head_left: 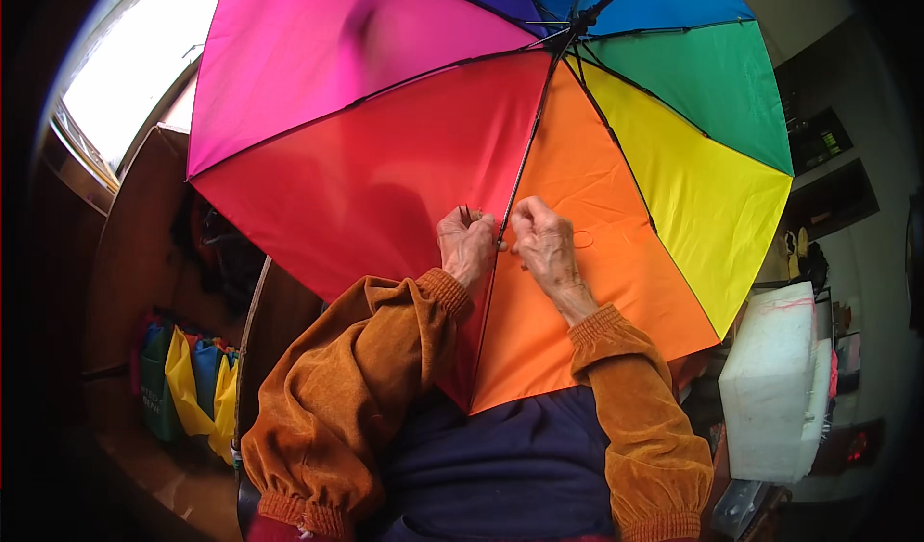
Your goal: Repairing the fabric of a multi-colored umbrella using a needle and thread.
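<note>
A rainbow-coloured umbrella [385, 157] lies spread open across my lap, its inner side with the black ribs toward me. The dark shaft and hub [582, 22] are at the top of the view. My left hand [467, 245] is closed at the rib [520, 178] along the seam between the red and orange panels, fingers pinched there. Just right of that rib, my right hand [545, 244] is closed, fingertips curled together over the orange panel [539, 330]. Whatever sits between those fingertips is too small to make out. A faint thin loop shows on the orange cloth beside this hand.
A cardboard box [135, 244] stands at the left, with folded coloured cloth [197, 378] in its lower part. To the right is a white foam block [770, 383] beside other clutter. A bright window [135, 61] is at the upper left. Dark blue cloth [491, 465] covers my lap.
</note>
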A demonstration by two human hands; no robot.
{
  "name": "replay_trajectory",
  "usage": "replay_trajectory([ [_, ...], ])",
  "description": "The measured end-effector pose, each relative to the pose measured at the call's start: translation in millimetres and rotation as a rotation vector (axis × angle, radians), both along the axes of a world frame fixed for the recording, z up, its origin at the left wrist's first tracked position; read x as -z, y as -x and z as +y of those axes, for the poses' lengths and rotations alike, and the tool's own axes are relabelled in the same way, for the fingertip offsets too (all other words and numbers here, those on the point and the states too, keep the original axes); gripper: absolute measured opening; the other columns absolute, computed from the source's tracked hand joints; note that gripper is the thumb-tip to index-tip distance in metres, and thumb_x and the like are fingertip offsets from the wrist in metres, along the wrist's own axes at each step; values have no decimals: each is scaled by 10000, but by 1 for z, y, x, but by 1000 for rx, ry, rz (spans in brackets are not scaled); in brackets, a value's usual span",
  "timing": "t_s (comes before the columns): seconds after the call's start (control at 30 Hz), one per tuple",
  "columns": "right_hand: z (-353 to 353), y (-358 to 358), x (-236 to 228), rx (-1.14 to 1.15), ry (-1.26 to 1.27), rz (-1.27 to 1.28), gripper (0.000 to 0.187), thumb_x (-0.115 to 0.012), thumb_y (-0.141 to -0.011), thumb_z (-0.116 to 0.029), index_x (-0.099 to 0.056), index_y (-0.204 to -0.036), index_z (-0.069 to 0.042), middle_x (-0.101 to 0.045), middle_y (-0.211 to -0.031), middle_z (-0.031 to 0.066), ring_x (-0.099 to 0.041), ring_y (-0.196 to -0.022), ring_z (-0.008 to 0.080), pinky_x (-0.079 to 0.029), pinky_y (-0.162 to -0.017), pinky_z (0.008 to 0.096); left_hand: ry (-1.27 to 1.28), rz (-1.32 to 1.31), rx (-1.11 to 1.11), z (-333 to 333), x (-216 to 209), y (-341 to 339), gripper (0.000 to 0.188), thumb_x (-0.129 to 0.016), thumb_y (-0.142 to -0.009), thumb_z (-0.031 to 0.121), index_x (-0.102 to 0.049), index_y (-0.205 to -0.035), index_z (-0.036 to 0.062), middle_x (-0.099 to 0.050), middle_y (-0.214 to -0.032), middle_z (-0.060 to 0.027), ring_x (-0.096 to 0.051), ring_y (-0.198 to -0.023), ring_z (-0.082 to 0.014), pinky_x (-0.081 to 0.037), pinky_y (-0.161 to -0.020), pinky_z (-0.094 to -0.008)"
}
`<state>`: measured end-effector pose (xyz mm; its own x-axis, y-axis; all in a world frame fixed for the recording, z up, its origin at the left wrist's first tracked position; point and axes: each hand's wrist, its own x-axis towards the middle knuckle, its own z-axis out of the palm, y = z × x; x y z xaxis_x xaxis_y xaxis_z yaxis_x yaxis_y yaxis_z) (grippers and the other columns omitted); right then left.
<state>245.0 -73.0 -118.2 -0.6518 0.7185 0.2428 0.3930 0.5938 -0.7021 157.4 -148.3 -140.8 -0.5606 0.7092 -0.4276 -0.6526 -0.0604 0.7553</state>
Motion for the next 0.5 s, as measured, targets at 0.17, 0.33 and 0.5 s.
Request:
replay_trajectory([
  [0.17,-4,14,-5,62,113,-49,288,-592,-827,-221,-526,-680,19,-533,-563,122,-514,-505,214,-424,-498,340,76,44,-114,-1,1,0,160,-524,-878,184,-403,-840,86,-533,-562,-67,-430,-386,-72,-277,-303,-205],
  [0.33,9,7,7,38,305,-54,305,-560,-862,-238,-492,-634,-47,-376,-466,-40,-372,-366,50,-274,-311,215,31,-45,-140,-4,-8,-2,118,-485,-868,116,-407,-811,50,-509,-529,-57,-420,-365,-97,-335,-309,-246],
  [0.5,1,5,-2,0,420,19,317,-552,-862,-253,-472,-625,-59,-392,-492,-37,-379,-379,36,-273,-309,202,-2,-54,-61,-9,-4,-1,119,-439,-916,153,-370,-851,80,-564,-586,-100,-376,-384,-67,-285,-327,-212],
])
